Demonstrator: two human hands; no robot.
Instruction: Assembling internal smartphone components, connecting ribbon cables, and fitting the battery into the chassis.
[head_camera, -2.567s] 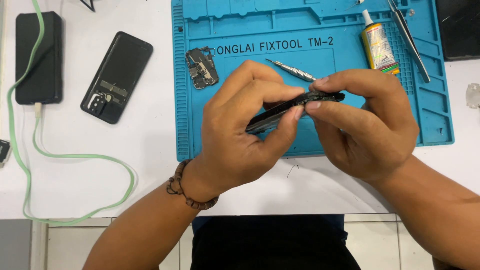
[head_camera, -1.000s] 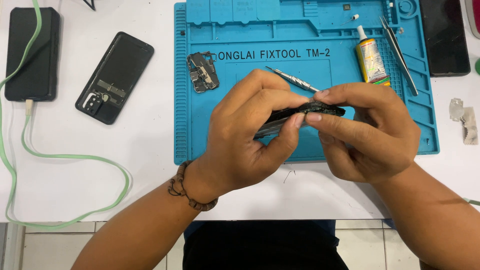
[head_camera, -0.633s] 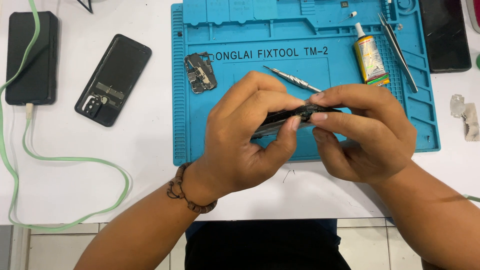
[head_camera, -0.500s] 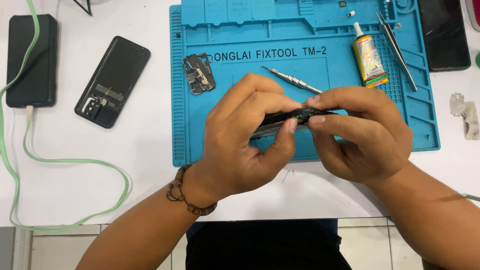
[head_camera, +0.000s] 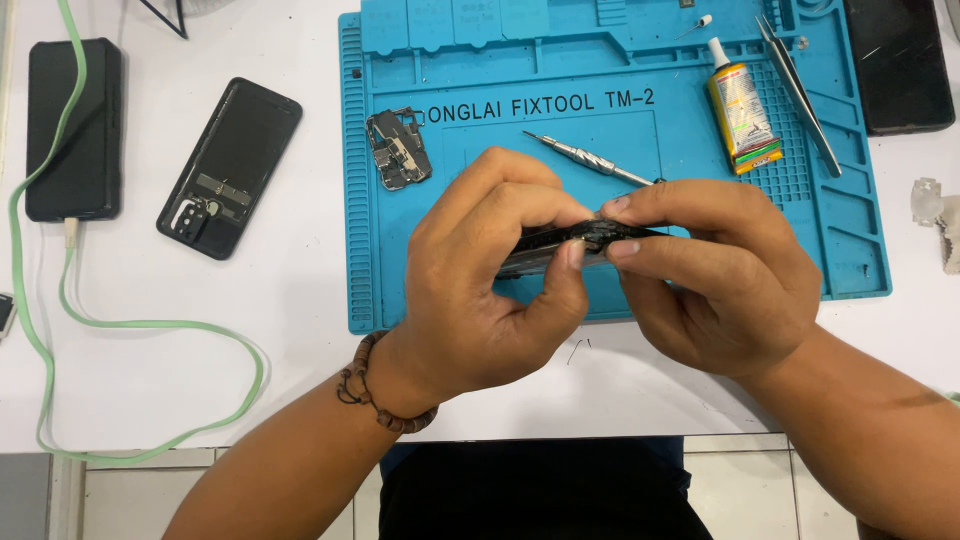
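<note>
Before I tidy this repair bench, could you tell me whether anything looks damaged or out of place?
Nothing looks spilled or broken. The black phone back cover lies detached on the white table, inner side up, and a small metal circuit part sits loose on the blue repair mat. Left hand and right hand pinch the thin black phone part edge-on.

Above a blue repair mat (head_camera: 400, 260), a left hand (head_camera: 490, 280) and right hand (head_camera: 720, 280) pinch a thin black phone part (head_camera: 560, 245). On the mat lie a screwdriver (head_camera: 590, 160), glue tube (head_camera: 742, 115), and tweezers (head_camera: 800, 70).
</note>
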